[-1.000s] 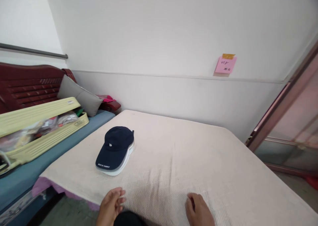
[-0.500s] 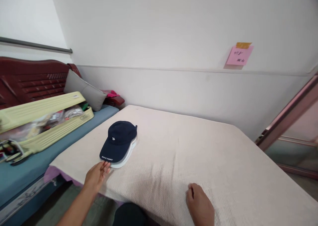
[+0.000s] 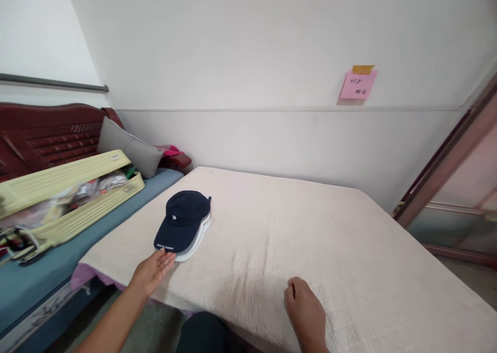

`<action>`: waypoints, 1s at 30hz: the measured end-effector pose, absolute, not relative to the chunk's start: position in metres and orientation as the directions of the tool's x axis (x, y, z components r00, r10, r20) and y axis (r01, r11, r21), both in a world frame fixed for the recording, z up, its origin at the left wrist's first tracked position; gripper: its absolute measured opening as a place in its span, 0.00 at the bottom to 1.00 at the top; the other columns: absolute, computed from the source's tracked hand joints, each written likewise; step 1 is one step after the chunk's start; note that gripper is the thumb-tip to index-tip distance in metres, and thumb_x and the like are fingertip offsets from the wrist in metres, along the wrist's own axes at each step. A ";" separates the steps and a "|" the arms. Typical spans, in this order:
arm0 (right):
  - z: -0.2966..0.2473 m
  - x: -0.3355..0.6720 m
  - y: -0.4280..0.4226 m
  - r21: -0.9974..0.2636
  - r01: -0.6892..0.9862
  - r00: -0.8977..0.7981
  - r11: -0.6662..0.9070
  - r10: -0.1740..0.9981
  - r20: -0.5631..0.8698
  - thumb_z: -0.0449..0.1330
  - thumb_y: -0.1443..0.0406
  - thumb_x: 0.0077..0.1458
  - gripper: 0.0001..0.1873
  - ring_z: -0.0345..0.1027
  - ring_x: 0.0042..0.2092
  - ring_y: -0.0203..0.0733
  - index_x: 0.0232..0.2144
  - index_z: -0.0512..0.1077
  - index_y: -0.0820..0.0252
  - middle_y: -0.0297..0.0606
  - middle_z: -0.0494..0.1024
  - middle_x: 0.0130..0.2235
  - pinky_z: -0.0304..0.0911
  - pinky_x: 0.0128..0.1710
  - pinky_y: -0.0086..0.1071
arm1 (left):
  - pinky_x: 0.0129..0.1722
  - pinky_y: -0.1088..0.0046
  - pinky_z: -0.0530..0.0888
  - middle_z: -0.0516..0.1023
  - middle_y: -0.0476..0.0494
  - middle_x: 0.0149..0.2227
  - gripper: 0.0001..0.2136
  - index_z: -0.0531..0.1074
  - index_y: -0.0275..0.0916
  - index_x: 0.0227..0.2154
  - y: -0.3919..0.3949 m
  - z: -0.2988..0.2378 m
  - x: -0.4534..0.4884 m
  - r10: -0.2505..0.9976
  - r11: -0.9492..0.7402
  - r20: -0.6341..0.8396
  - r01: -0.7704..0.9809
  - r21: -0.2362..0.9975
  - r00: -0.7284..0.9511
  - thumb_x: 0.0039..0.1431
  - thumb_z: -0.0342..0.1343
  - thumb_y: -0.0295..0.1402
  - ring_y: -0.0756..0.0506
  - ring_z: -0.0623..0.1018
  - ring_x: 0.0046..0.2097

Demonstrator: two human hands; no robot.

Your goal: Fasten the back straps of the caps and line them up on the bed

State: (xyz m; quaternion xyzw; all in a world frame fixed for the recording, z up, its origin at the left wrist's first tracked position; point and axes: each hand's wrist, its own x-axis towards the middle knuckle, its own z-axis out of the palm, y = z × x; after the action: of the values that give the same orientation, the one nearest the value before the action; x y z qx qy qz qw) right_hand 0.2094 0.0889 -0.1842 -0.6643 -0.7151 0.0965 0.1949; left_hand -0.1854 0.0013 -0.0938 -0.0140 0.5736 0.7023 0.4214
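Note:
A navy cap lies on top of a stack of lighter caps near the left side of a table covered in a cream cloth. My left hand reaches out flat, fingers stretched, with the fingertips just at the front of the navy cap's brim. It holds nothing. My right hand rests on the cloth near the table's front edge, fingers curled down, with nothing visible in it.
To the left stands a blue-cushioned wooden bench bearing an open pale-yellow suitcase full of items and a grey pillow. A pink note is stuck on the white wall. A sliding door frame is at the right.
My left hand went from the table's front edge out to the left and forward, reaching the cap's brim. The right hand stayed almost where it was. The camera shifted slightly.

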 end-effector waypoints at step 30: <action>-0.184 0.208 0.089 -0.416 0.906 -0.017 0.074 0.990 0.140 0.45 0.63 0.59 0.11 0.66 0.32 0.40 0.32 0.67 0.56 0.36 0.73 0.34 0.49 0.30 0.32 | 0.37 0.70 0.76 0.80 0.43 0.34 0.07 0.73 0.37 0.37 0.033 -0.116 -0.214 0.631 -0.184 -0.477 -0.715 0.674 -0.612 0.60 0.51 0.24 0.48 0.80 0.33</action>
State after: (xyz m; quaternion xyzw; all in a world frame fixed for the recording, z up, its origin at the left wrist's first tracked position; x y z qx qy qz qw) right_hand 0.2076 0.0887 -0.1836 -0.6722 -0.7052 0.1052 0.1994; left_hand -0.2135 0.0330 -0.1165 -0.0456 0.4648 0.7681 0.4380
